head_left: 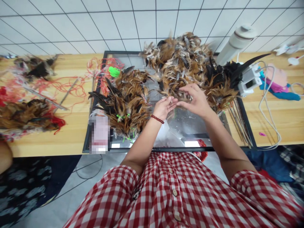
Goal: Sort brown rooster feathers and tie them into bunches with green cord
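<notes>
My left hand [164, 107], with a dark red bead bracelet [157, 119] at the wrist, is turned palm up. Its thumb and fingers are drawn together; anything between them is too small to make out. Facing it, my right hand [196, 99] has its thumb and fingers apart, just over the near edge of a large heap of brown feathers [185, 60]. The thumb of this hand comes close to the left fingertips. Left of my hands lies a smaller pile of brown and black feather bunches [129, 104], some tied with bright green thread [121, 117].
A black-framed glass panel [190, 126] lies under the feathers. Around it are a light-coloured bottle [235, 44], a white charger [249, 80] with cable, thin sticks [239, 123], a green thread bundle [114, 72] and red string [68, 87]. Another person's arm [4, 155] shows at left.
</notes>
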Motion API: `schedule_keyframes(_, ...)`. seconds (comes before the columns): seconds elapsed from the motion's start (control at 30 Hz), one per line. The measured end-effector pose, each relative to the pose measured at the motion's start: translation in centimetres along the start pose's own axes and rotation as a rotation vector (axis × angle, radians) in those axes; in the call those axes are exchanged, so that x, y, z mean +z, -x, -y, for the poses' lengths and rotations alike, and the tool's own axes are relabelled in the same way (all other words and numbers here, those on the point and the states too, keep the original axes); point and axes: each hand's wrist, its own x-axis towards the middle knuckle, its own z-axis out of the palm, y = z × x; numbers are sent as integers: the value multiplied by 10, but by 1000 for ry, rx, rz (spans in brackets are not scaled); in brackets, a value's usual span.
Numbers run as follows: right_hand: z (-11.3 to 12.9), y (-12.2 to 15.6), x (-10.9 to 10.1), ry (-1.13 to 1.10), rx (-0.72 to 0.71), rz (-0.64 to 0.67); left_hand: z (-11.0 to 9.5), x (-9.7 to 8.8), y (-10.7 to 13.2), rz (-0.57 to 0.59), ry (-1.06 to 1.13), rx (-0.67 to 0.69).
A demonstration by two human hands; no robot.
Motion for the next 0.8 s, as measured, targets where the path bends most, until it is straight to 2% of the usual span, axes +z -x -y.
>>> schedule_keyframes(0.07, 6, 6, 9, -39, -8, 9, 1, -1, 0, -3, 6, -1)
schedule_keyframes(0.2, 15, 7, 21, 28, 59, 3, 5, -2, -4, -5, -16, 3)
schedule_keyframes(0.37, -1, -4, 17, -41, 208, -87, 1, -7, -12, -182, 44, 230)
schedule_keyframes(0.43, -7, -11, 23, -77, 273, -76, -1, -9, -14, -235, 46, 310)
schedule_keyframes(0.53, -9, -21, 40, -52, 347, 2, -2, -8, -15, -254, 53, 363)
schedule_keyframes(0.63, -6, -25, 49, -44, 349, 26, -1, -6, -14, -262, 41, 382)
schedule_keyframes(0.7, -4, -22, 43, -77, 297, -1, -1, -5, -14, -280, 12, 396)
schedule_keyframes(0.8, 1, -13, 21, -48, 197, -10, 0, -4, -13, -283, -30, 415)
